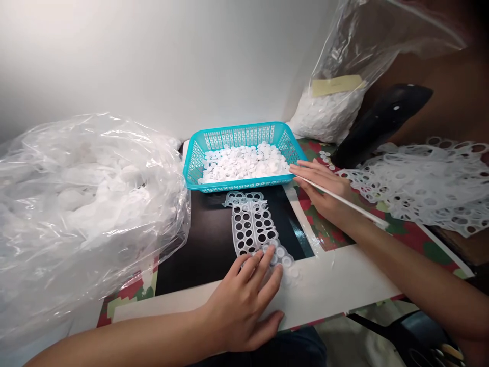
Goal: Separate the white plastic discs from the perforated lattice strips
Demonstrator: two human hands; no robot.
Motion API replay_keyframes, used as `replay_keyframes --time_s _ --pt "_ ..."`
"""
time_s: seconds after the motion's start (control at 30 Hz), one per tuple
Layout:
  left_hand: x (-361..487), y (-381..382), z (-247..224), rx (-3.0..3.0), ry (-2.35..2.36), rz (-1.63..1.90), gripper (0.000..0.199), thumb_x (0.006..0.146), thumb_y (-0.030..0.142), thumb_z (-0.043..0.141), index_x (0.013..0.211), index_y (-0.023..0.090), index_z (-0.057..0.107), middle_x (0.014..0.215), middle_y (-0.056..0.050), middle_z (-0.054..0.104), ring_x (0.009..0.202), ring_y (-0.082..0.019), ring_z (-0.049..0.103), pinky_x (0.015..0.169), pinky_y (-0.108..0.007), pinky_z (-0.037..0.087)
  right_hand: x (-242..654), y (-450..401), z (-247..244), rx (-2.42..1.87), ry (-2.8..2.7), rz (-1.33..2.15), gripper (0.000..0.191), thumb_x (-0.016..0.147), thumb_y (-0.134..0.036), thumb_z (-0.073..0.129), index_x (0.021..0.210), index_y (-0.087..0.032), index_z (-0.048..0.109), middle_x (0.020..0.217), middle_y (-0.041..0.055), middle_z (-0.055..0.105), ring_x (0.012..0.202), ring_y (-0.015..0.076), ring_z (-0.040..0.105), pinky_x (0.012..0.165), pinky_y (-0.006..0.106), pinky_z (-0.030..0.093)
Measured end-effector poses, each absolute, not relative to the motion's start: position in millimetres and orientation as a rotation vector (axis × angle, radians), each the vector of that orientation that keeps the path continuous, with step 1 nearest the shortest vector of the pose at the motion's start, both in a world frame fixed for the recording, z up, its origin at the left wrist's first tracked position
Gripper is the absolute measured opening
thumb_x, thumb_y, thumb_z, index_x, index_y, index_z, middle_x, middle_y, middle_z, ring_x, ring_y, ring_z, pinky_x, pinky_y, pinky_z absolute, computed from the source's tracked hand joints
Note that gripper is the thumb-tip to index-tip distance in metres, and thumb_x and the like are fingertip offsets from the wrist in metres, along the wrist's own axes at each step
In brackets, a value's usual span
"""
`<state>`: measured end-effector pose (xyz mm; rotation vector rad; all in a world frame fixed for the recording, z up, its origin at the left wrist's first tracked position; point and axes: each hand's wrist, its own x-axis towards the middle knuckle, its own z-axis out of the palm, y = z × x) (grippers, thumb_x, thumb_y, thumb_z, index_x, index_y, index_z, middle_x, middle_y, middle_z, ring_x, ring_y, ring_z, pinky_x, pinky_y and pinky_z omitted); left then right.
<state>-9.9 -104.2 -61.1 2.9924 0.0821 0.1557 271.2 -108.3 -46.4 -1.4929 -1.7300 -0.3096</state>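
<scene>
The left hand (244, 300) is lying nearest, flat on the counter (336, 285), fingers spread and pressing the near end of the punched sheet (252, 227). A big clear bag (76, 204) is slumping at the left. A heap of punched-out sheets (428, 188) is lying at the right, a second bag (336, 107) leaning behind it. The basket (239, 137) of white discs (244, 163) is sitting just beyond the sheet. The right hand (324, 186) is touching the basket's corner, fingers straight and together, gripping a thin white stick (344, 201).
</scene>
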Motion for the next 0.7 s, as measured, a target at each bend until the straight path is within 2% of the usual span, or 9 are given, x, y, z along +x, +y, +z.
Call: replay_keyframes --time_s 0.13,0.33,0.43,0.53,0.6,0.7 --pt "-10 -104 -61 2.979 0.107 0.118 0.063 0.092 0.043 0.039 0.142 0.006 0.032 0.149 -0.026 0.024 0.137 -0.037 0.027 0.107 -0.047 0.030 268 -111 -41 -1.428 -1.761 -0.300 0.023 0.091 -0.014 0.053 0.109 -0.018 0.067 0.112 0.0100 0.069 0.112 0.0225 0.061 0.102 0.045 0.046" --pt "-4 -96 -61 2.931 0.135 0.092 0.074 0.089 0.047 0.047 0.144 0.003 0.026 0.152 -0.025 0.018 0.141 -0.038 0.014 0.110 -0.053 0.028 244 -126 -45 -1.329 -1.767 -0.146 0.024 0.088 -0.017 0.058 0.110 -0.022 0.067 0.094 0.0071 0.066 0.088 0.0173 0.061 0.080 0.032 0.053" --pt "-3 -96 -60 2.967 0.128 0.154 0.075 0.089 0.049 0.046 0.144 0.001 0.027 0.150 -0.024 0.023 0.140 -0.038 0.018 0.110 -0.053 0.029 228 -135 -53 -1.149 -1.922 0.229 0.027 0.091 -0.019 0.054 0.115 -0.021 0.064 0.095 0.0060 0.064 0.085 0.0128 0.062 0.074 0.023 0.053" --pt "-5 -100 -60 3.055 0.102 0.291 0.067 0.091 0.046 0.044 0.139 -0.001 0.036 0.142 -0.022 0.041 0.135 -0.036 0.032 0.110 -0.048 0.033 216 -138 -59 -1.042 -2.008 0.535 0.025 0.093 -0.020 0.052 0.115 -0.016 0.064 0.102 0.0082 0.064 0.090 0.0120 0.063 0.080 0.021 0.053" --pt "-6 -104 -61 3.114 0.075 0.387 0.057 0.091 0.040 0.045 0.132 -0.001 0.045 0.136 -0.022 0.049 0.131 -0.036 0.040 0.108 -0.045 0.037 213 -137 -63 -1.044 -2.013 0.614 0.023 0.093 -0.019 0.050 0.110 -0.014 0.066 0.105 0.0099 0.064 0.095 0.0128 0.062 0.086 0.023 0.052" --pt "-9 -110 -63 3.167 0.076 0.460 0.049 0.090 0.033 0.048 0.127 0.000 0.051 0.134 -0.022 0.050 0.129 -0.036 0.043 0.105 -0.044 0.040 214 -133 -68 -1.026 -2.011 0.614 0.023 0.095 -0.017 0.048 0.107 -0.012 0.066 0.107 0.0117 0.066 0.100 0.0146 0.062 0.089 0.026 0.052"
